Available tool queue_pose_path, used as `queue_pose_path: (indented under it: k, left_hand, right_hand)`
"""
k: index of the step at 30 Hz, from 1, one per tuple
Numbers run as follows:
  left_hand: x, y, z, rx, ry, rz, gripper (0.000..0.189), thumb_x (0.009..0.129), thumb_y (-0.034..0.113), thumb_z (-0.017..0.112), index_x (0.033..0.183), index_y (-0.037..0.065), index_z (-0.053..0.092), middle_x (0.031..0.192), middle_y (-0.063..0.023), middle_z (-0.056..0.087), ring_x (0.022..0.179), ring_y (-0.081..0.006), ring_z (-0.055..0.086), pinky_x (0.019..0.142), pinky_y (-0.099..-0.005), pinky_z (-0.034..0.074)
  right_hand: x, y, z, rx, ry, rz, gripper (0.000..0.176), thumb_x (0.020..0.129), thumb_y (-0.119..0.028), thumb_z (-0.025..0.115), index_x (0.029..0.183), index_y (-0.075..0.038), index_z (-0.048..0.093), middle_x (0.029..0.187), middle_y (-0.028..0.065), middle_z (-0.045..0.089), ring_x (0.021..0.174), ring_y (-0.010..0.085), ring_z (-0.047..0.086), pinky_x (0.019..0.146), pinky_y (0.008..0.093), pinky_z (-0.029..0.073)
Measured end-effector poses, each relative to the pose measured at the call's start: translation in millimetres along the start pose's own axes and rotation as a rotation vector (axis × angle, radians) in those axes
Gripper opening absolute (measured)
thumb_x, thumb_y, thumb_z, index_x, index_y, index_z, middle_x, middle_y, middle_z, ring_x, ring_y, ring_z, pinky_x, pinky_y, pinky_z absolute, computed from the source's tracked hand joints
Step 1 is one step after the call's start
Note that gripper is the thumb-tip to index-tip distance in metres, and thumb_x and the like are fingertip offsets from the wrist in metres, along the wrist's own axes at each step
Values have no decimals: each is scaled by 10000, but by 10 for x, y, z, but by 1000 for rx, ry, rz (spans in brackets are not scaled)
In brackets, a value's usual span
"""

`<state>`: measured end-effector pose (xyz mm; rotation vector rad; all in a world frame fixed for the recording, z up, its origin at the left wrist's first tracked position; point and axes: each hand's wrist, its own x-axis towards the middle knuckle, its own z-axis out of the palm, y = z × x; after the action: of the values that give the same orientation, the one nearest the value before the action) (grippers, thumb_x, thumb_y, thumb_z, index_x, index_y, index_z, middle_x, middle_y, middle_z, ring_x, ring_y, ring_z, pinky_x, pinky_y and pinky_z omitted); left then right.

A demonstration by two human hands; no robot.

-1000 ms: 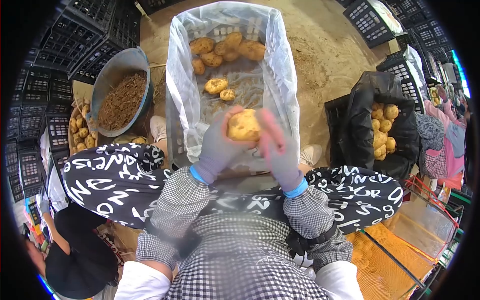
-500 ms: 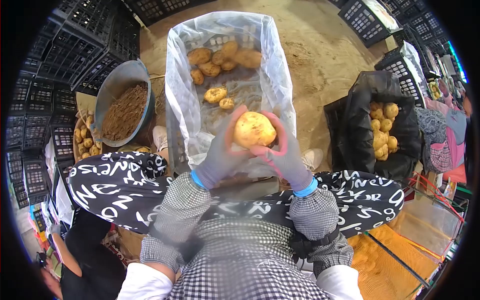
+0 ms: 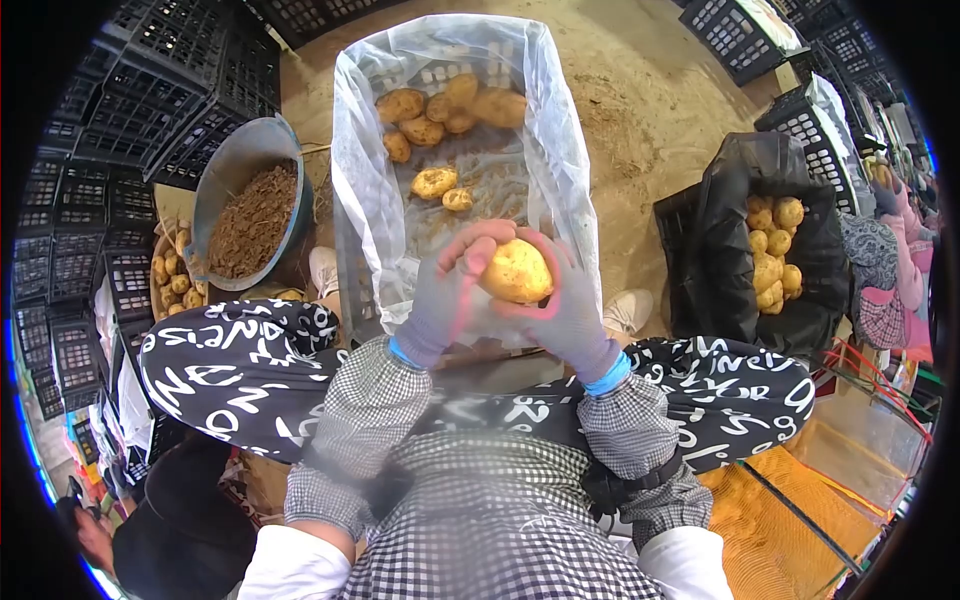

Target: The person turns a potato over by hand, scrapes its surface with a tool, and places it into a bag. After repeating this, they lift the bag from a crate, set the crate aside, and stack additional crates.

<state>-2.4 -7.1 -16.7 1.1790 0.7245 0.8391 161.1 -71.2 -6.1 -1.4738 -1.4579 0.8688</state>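
Observation:
Above the near end of a crate lined with clear plastic (image 3: 567,150), a large yellow potato (image 3: 518,272) is held between my gloved hands. My right hand (image 3: 562,310) wraps round its right side and underside. My left hand (image 3: 450,290) is at its left side, fingers curled with their tips against or very near the skin. Inside the crate, two smaller potatoes (image 3: 434,182) lie mid-way, and several more potatoes (image 3: 422,131) are heaped at the far left and centre.
A blue tub (image 3: 300,215) of brown soil stands at the left, beside a container of potatoes (image 3: 178,285). At the right, a black-lined crate (image 3: 715,240) holds more potatoes. Black crates (image 3: 180,80) are stacked at the left. Other people (image 3: 185,520) are partly visible at both sides.
The potato has shifted slightly right and down and is turned in my hands. My left fingers have curled over toward its upper left side. The person at the lower left has moved.

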Motion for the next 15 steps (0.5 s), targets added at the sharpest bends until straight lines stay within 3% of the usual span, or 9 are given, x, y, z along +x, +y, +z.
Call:
queue_pose_path:
  k: [4, 5, 7, 8, 11, 13, 14, 15]
  left_hand:
    - [-25, 135, 92, -130, 35, -153, 288, 938, 203, 608, 1151, 9, 629, 1203, -94, 606, 1087, -168, 581, 968, -313, 462]
    - [-23, 122, 77, -95, 16, -90, 284, 940, 207, 608, 1136, 3, 628, 1195, -100, 610, 1080, -173, 588, 960, -319, 471]
    - [-5, 45, 13, -24, -19, 45, 279, 945, 217, 609, 1108, -9, 627, 1180, -111, 617, 1065, -182, 601, 945, -330, 489]
    - [15, -28, -33, -94, 54, 25, 284, 948, 232, 606, 1091, -13, 625, 1179, -122, 614, 1068, -193, 603, 945, -338, 493]
    - [53, -258, -293, -296, 298, -28, 316, 955, 279, 597, 1055, -20, 619, 1153, -144, 614, 1065, -225, 611, 947, -360, 501]
    - [138, -271, -561, -425, 478, -55, 346, 959, 317, 589, 1048, -16, 615, 1103, -142, 627, 1047, -245, 621, 949, -370, 502]
    - [229, -212, -615, -426, 577, -39, 361, 961, 330, 584, 1053, -18, 612, 1065, -138, 635, 1020, -247, 628, 942, -367, 506]
    - [349, -134, -648, -429, 678, -24, 376, 962, 342, 579, 1059, -20, 609, 1026, -135, 642, 992, -249, 635, 935, -363, 509]
  right_hand:
    - [10, -119, -25, 12, 27, 150, 740, 645, -225, 824, 1290, -34, 516, 1156, 159, 589, 1051, 305, 599, 904, 367, 479]
    - [28, -168, -44, 32, 32, 200, 737, 641, -226, 826, 1286, -38, 521, 1139, 159, 598, 1036, 306, 608, 890, 365, 487]
    - [42, -226, -100, -85, -15, 103, 704, 663, -227, 823, 1272, -29, 531, 1133, 151, 613, 1026, 276, 620, 875, 360, 499]
    - [47, -239, -126, -143, -41, 50, 688, 673, -228, 821, 1265, -25, 535, 1130, 147, 621, 1022, 262, 626, 868, 357, 505]
    - [-52, -47, -54, 276, 89, 291, 570, 767, -206, 765, 1254, -8, 544, 1163, 131, 619, 1066, 206, 612, 901, 356, 502]
    - [-44, 31, -258, 637, 332, 290, 453, 864, -196, 676, 1251, 1, 547, 1190, 109, 607, 1073, 174, 604, 923, 360, 501]
    - [-42, 139, -466, 579, 449, 223, 446, 916, -234, 619, 1288, -10, 519, 1219, 116, 594, 1103, 202, 593, 936, 366, 494]
    - [-23, 156, -707, 820, 625, 300, 497, 921, -311, 619, 1305, -21, 497, 1260, 125, 574, 1151, 230, 570, 948, 386, 487]
